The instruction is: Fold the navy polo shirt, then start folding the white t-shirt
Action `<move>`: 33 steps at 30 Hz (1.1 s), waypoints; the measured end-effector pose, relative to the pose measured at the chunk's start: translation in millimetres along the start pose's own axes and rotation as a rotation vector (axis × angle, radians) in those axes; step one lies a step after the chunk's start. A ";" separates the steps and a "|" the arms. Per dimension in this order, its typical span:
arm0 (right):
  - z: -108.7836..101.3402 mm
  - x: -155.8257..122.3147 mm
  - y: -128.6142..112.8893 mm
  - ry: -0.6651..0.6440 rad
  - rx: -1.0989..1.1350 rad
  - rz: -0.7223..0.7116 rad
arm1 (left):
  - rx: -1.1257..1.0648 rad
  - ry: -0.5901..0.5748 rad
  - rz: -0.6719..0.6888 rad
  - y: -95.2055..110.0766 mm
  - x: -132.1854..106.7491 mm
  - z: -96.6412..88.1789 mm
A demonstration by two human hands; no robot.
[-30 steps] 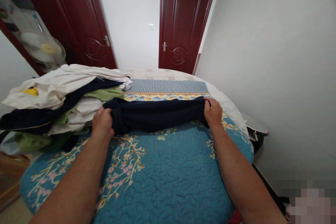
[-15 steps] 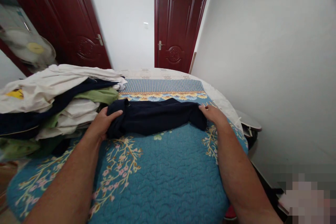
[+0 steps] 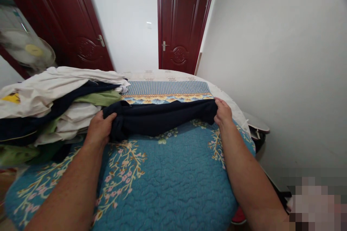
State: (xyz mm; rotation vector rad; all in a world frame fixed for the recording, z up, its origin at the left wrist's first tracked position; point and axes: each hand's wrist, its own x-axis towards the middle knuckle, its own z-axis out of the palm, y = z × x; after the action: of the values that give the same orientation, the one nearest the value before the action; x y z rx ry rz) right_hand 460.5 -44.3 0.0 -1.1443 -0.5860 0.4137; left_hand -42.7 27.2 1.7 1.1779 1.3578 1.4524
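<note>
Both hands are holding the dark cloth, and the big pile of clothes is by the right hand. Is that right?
Not quite: the big pile of clothes is by the left hand, not the right hand, as the head view shows. Both hands are holding the dark cloth.

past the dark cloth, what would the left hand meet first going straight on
Probably the light green garment, just beyond the dark cloth the left hand holds; depth is unclear.

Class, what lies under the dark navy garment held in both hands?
The teal floral quilted cover shows along the near edge of the navy garment; what lies directly beneath is hidden.
</note>
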 end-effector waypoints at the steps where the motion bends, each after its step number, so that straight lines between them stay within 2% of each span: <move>1: -2.0 -1.6 -0.8 -0.090 -0.008 0.057 | 0.013 -0.016 -0.010 1.9 -1.2 -0.2; 4: -14.7 -8.1 -5.3 -0.430 -0.185 0.200 | 0.099 -0.174 0.006 6.0 -3.9 -2.9; 6: -23.2 -12.7 -10.4 -0.597 -0.356 0.232 | 0.171 -0.274 0.062 7.2 -4.9 -5.4; 7: -25.9 -14.6 -13.7 -0.655 -0.424 0.234 | 0.186 -0.288 0.078 7.9 -5.4 -6.4; 9: -27.0 -16.5 -21.0 -0.723 -0.446 0.216 | 0.153 -0.243 0.087 10.6 -6.6 -7.3; 11: -23.8 -14.5 -28.4 -0.639 -0.269 0.128 | 0.042 -0.163 0.107 15.6 -8.5 -6.7; 14: -18.3 -4.7 -34.1 -0.263 0.107 -0.085 | -0.141 -0.071 0.169 24.0 -11.9 -3.5; 16: -17.4 2.5 -31.7 -0.122 0.238 -0.131 | -0.203 -0.063 0.154 26.2 -13.4 -0.7; 20: -17.7 6.8 -16.0 -0.191 0.262 -0.035 | -0.225 -0.111 -0.016 19.3 -11.8 3.8; 25: -14.9 4.8 0.2 -0.226 0.201 -0.006 | -0.292 0.005 -0.201 10.2 -6.4 2.4; 27: -16.6 8.9 4.0 -0.153 0.173 -0.012 | -0.303 0.040 -0.216 10.1 -5.3 0.4; 29: -20.4 15.2 7.1 -0.012 0.145 -0.024 | -0.333 0.044 -0.213 11.4 -5.0 -1.6; 31: -25.0 20.8 9.6 0.119 0.134 -0.056 | -0.402 -0.002 -0.206 14.1 -5.7 -3.8; 33: -28.6 22.9 11.7 0.172 0.103 -0.087 | -0.465 -0.059 -0.181 18.0 -8.1 -6.2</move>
State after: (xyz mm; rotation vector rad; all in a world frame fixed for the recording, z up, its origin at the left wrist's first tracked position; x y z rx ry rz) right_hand 496.1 -47.2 -14.2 -1.0404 -0.4568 0.2649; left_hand -46.1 16.2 18.8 0.7711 0.9839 1.4837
